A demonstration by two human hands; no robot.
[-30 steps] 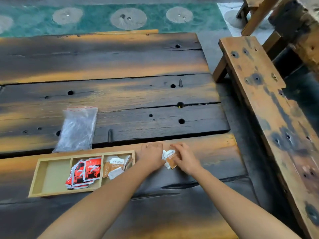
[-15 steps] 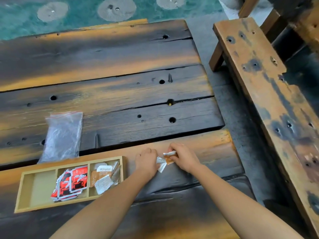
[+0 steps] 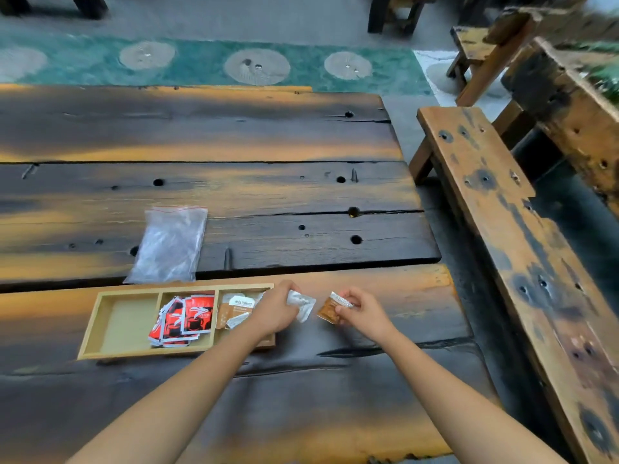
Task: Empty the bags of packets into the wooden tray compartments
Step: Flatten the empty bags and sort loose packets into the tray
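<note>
A wooden tray (image 3: 87,343) with three compartments lies on the near plank. Its left compartment holds nothing, the middle one holds several red packets (image 3: 182,321), and the right one holds brown and white packets (image 3: 234,309). My left hand (image 3: 274,311) hovers over the tray's right end, gripping a silvery white packet (image 3: 303,304). My right hand (image 3: 363,313) is a little to the right of it, pinching a brown packet (image 3: 330,309) above the table. A clear plastic bag (image 3: 170,244) lies flat behind the tray.
The dark wooden table (image 3: 234,195) has holes, cracks and a few protruding nails. Its right edge is close to my right hand. A wooden bench (image 3: 502,229) runs along the right side, with more benches farther back.
My hands have moved apart, each taking one packet; before, they were together over the packets just right of the tray. The camera view has tilted up.
</note>
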